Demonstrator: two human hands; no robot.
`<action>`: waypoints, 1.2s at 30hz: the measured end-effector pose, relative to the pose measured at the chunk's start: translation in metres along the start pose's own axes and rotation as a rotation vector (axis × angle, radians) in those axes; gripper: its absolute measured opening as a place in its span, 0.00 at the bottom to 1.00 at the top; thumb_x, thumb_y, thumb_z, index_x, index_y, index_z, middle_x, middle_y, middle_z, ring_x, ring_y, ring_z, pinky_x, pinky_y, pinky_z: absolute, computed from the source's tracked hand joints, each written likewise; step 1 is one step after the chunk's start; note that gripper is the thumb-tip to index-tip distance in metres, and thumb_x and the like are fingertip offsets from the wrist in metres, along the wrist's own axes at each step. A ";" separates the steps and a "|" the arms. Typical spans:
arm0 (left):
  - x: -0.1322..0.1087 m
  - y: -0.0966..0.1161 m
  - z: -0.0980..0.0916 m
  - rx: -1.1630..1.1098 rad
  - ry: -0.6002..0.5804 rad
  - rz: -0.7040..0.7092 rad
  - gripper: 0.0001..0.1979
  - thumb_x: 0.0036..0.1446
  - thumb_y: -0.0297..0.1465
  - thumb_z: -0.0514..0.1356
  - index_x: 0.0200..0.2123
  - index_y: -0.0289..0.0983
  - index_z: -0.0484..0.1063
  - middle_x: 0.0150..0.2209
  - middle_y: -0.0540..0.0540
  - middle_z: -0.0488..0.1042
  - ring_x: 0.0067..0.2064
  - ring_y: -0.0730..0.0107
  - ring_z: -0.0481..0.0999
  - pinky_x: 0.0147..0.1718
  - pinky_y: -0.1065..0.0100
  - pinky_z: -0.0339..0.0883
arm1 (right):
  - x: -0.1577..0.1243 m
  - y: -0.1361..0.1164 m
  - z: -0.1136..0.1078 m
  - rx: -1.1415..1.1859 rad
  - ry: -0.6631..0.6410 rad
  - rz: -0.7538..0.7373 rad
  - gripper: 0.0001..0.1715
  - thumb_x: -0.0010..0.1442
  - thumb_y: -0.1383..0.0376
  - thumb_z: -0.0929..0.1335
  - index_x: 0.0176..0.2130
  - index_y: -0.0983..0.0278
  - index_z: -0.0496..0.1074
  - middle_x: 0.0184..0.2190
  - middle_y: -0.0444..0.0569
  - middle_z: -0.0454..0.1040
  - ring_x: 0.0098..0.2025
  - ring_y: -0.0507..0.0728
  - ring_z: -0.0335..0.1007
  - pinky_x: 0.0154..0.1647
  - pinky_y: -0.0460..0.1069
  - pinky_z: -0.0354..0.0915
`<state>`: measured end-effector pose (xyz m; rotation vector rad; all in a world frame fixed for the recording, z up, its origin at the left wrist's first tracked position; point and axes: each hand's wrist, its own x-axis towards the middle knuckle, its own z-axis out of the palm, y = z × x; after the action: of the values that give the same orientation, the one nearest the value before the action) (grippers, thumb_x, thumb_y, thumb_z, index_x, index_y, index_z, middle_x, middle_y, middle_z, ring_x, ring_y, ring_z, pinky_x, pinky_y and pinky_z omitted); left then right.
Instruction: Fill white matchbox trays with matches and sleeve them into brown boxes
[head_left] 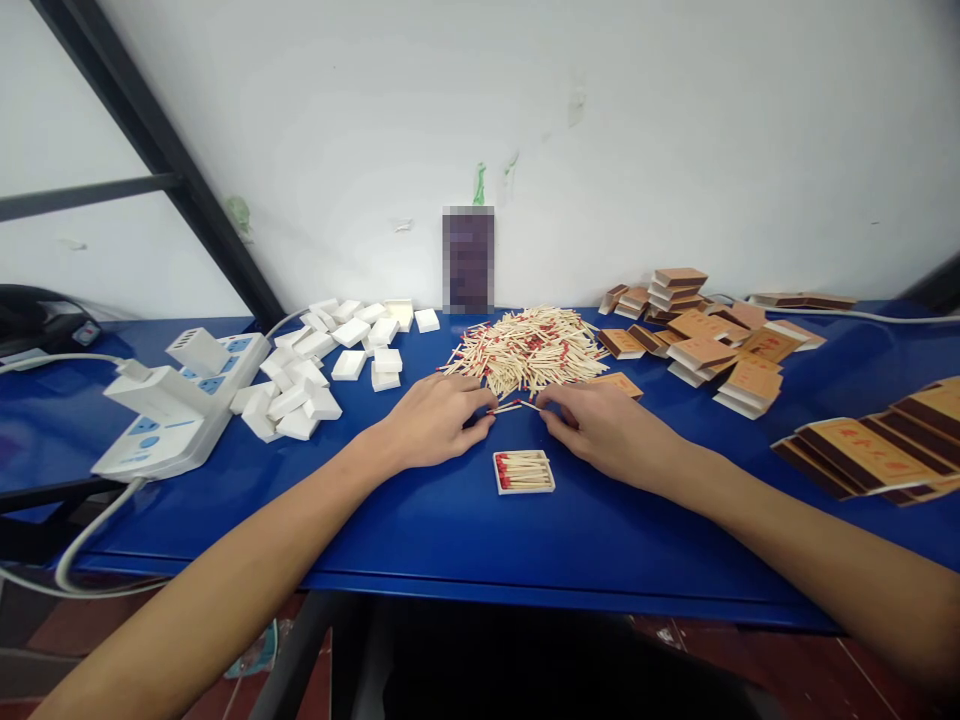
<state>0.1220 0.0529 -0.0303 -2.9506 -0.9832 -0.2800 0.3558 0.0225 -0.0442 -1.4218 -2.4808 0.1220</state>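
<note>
A loose pile of red-tipped matches (536,345) lies heaped in the middle of the table. Just in front of it, my left hand (439,420) rests low, thumb and forefinger curled around the end of a match (506,408). Facing it, my right hand (600,425) pinches another match (529,405) at its fingertips, pointing left. The two matches nearly meet between the hands. Closer to me sits a small white matchbox tray (525,491), holding a layer of matches with most red heads to the left.
White empty trays (300,375) are heaped on the left, beside a power strip (180,410) with cables. Orange matchbox sleeves (697,350) pile up at the back right; a row of matchboxes (862,455) lies at far right. A blurred dark panel (469,260) stands against the wall.
</note>
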 end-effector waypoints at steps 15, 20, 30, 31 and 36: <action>0.000 0.003 -0.005 -0.169 -0.009 -0.019 0.09 0.60 0.33 0.56 0.36 0.37 0.75 0.21 0.54 0.72 0.24 0.74 0.67 0.44 0.60 0.55 | -0.003 -0.008 0.000 0.055 0.045 -0.023 0.09 0.61 0.65 0.64 0.32 0.63 0.73 0.18 0.40 0.66 0.20 0.50 0.58 0.31 0.48 0.53; 0.001 0.002 -0.001 -0.215 -0.009 -0.003 0.08 0.58 0.31 0.57 0.36 0.36 0.75 0.17 0.54 0.70 0.21 0.74 0.68 0.39 0.65 0.62 | -0.001 -0.006 0.001 0.120 0.006 -0.023 0.10 0.61 0.66 0.63 0.34 0.64 0.73 0.19 0.41 0.68 0.19 0.50 0.58 0.27 0.47 0.53; 0.000 0.001 -0.003 -0.169 -0.033 0.035 0.10 0.58 0.30 0.55 0.37 0.37 0.77 0.19 0.52 0.70 0.23 0.73 0.70 0.26 0.71 0.59 | -0.001 -0.006 0.001 0.025 -0.003 -0.001 0.11 0.63 0.64 0.62 0.37 0.63 0.74 0.18 0.42 0.68 0.19 0.51 0.58 0.25 0.47 0.49; 0.000 0.001 -0.003 -0.169 -0.031 0.038 0.10 0.58 0.29 0.55 0.36 0.37 0.77 0.19 0.52 0.70 0.22 0.73 0.69 0.26 0.71 0.59 | -0.001 -0.006 0.001 0.025 -0.006 0.003 0.11 0.63 0.64 0.62 0.37 0.63 0.74 0.18 0.42 0.68 0.19 0.51 0.58 0.25 0.47 0.49; -0.001 0.000 -0.004 -0.177 -0.017 0.052 0.13 0.60 0.28 0.52 0.42 0.36 0.75 0.21 0.52 0.71 0.24 0.73 0.70 0.28 0.71 0.61 | -0.002 -0.006 0.000 0.029 -0.012 0.005 0.10 0.63 0.64 0.62 0.36 0.63 0.73 0.19 0.41 0.68 0.19 0.51 0.58 0.25 0.47 0.49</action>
<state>0.1211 0.0522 -0.0267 -3.1366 -0.9278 -0.3600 0.3516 0.0180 -0.0434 -1.4198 -2.4750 0.1664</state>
